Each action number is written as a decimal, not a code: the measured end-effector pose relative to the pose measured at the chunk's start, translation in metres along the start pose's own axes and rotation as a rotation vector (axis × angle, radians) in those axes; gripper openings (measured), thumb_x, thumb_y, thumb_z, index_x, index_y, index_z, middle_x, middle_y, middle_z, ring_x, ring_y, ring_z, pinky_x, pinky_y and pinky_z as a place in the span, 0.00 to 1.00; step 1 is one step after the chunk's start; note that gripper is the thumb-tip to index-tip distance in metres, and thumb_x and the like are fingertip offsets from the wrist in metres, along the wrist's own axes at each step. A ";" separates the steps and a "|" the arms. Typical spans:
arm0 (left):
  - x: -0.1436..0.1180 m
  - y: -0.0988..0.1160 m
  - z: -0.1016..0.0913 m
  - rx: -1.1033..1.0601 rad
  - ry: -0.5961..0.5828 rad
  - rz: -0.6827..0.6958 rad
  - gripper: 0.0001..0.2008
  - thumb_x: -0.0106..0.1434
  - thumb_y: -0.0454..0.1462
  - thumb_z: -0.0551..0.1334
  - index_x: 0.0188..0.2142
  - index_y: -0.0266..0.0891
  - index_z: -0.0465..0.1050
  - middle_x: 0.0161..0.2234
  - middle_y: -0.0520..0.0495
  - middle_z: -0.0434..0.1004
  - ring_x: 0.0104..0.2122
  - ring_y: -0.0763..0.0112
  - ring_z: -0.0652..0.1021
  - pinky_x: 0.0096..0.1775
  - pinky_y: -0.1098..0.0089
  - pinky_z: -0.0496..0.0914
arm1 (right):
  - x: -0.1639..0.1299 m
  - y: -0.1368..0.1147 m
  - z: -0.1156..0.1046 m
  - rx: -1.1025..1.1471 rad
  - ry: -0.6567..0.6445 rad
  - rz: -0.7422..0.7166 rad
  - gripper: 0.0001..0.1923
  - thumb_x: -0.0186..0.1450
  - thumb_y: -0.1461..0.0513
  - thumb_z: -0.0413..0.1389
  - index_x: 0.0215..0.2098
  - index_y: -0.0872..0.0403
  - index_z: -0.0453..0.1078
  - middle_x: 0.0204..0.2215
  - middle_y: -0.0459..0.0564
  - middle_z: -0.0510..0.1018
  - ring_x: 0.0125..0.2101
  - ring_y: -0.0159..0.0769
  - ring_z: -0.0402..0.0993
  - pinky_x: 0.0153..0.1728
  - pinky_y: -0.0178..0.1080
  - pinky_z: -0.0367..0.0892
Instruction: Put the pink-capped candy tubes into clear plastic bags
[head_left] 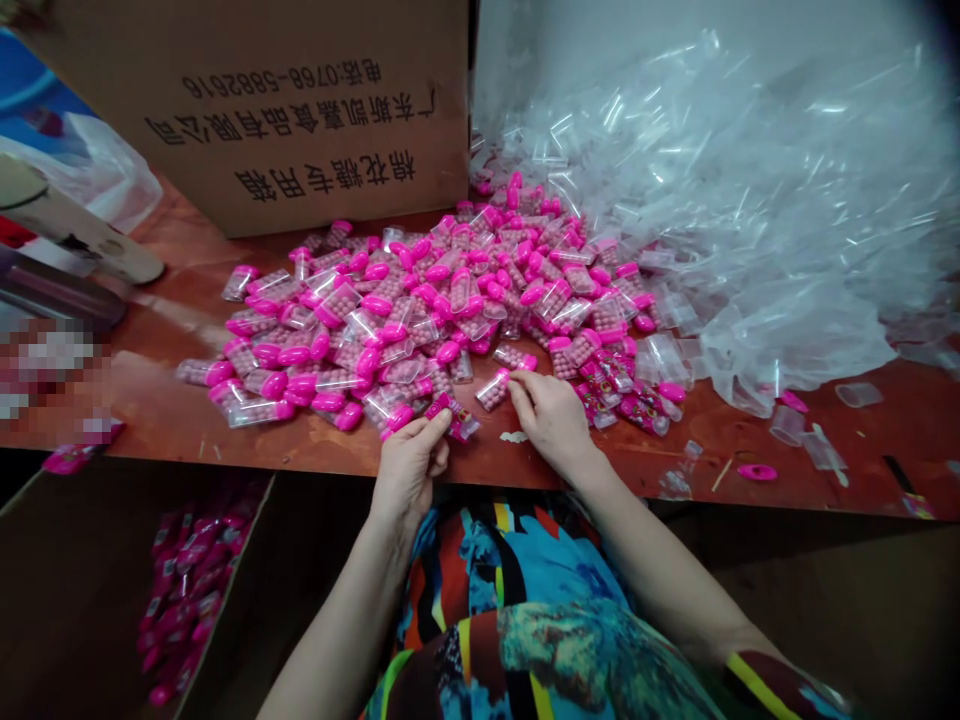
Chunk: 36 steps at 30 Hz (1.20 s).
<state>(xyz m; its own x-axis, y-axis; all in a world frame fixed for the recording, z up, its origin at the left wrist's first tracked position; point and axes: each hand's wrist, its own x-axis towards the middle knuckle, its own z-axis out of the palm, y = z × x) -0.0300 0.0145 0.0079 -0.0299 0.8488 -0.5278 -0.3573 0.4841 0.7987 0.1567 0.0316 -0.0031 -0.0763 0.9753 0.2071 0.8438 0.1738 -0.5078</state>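
My left hand (411,465) is closed at the table's front edge, its thumb and fingers pinching a printed pink wrapper (463,422). A short way to the right, my right hand (553,415) pinches the pink cap end of a small clear candy bottle (492,392), which is tilted and filled with pale pink balls. Just beyond both hands spreads a heap of similar candy bottles (352,325) with pink caps. Beside my right hand lies a small pile of printed pink wrappers (626,395).
Behind the heap stands a cardboard box (315,110) with upside-down printing. Clear plastic bags (720,180) with empty bottles bulge at the right. Below the table edge at left, an open carton (225,590) holds wrapped pink pieces (184,580). A loose pink cap (757,472) lies at right.
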 end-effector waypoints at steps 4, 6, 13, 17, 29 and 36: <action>0.002 0.004 0.006 -0.147 0.009 -0.047 0.20 0.46 0.43 0.76 0.20 0.36 0.65 0.14 0.57 0.61 0.13 0.83 0.60 0.15 0.78 0.49 | 0.019 -0.019 0.012 -0.328 -0.043 0.045 0.26 0.70 0.46 0.49 0.48 0.58 0.74 0.38 0.65 0.78 0.41 0.52 0.71 0.41 0.47 0.61; 0.002 0.005 0.008 -0.223 0.021 -0.069 0.19 0.45 0.41 0.76 0.23 0.36 0.66 0.16 0.58 0.62 0.14 0.84 0.61 0.15 0.79 0.50 | 0.021 -0.028 0.016 -0.398 -0.075 0.046 0.28 0.68 0.44 0.53 0.50 0.59 0.73 0.41 0.67 0.76 0.41 0.53 0.70 0.40 0.48 0.62; 0.002 0.008 0.008 -0.459 0.032 -0.165 0.21 0.45 0.35 0.77 0.26 0.38 0.64 0.20 0.60 0.65 0.14 0.85 0.61 0.14 0.79 0.50 | 0.008 -0.015 0.014 -0.056 -0.014 0.081 0.22 0.67 0.65 0.50 0.60 0.59 0.64 0.45 0.64 0.75 0.43 0.51 0.72 0.44 0.49 0.66; 0.005 0.006 0.015 -0.545 0.039 -0.241 0.21 0.46 0.34 0.76 0.26 0.39 0.62 0.19 0.61 0.63 0.13 0.84 0.61 0.13 0.78 0.49 | -0.011 -0.009 0.003 0.687 0.126 0.225 0.22 0.69 0.63 0.48 0.61 0.51 0.59 0.41 0.53 0.76 0.35 0.40 0.74 0.39 0.45 0.72; 0.009 -0.003 0.025 -0.640 -0.036 -0.325 0.18 0.52 0.35 0.74 0.28 0.39 0.63 0.19 0.61 0.62 0.13 0.84 0.60 0.13 0.79 0.51 | -0.052 -0.026 0.004 1.131 0.007 0.379 0.19 0.67 0.57 0.57 0.55 0.49 0.62 0.38 0.47 0.75 0.30 0.31 0.74 0.36 0.38 0.73; 0.008 -0.008 0.028 -0.576 -0.050 -0.267 0.20 0.48 0.35 0.76 0.29 0.38 0.64 0.20 0.61 0.64 0.14 0.85 0.61 0.14 0.79 0.52 | -0.055 -0.024 0.004 1.062 0.025 0.344 0.19 0.68 0.58 0.56 0.56 0.48 0.62 0.41 0.49 0.75 0.35 0.34 0.75 0.40 0.39 0.73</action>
<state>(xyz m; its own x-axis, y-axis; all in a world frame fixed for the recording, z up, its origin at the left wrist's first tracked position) -0.0016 0.0237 0.0051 0.1684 0.7304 -0.6619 -0.7917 0.5003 0.3507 0.1383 -0.0258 -0.0052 0.0953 0.9929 -0.0711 -0.0652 -0.0651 -0.9958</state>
